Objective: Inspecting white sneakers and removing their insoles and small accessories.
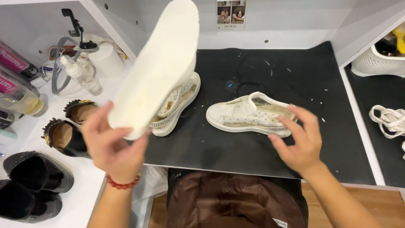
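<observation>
Left hand [110,145] clamped on the heel end of a cream insole [158,63], held up tilted, toe end toward the back wall, above the left white sneaker [177,105]. Red bead bracelet [122,183] on the left wrist. Right hand [300,141] spread, fingers apart, gripping nothing, fingertips at or just touching the near edge of the right white sneaker [249,115]; contact not fully clear. Both sneakers resting on a black mat [236,156] covering the surface, well apart from each other, small pale crumbs scattered about. Black cord [253,78] lying on the mat behind the right sneaker. At left, on the white surface [90,179]: two brown-lined black flats with studded trim [67,126], two glossy black shoes [31,185] nearer the front edge, clear spray bottle [80,76], white roll [107,59] behind it. At right, white laces [390,120] bundled on a second dark mat, white basket [375,61] beyond. Brown cloth [232,200] below the front edge of the mat.
</observation>
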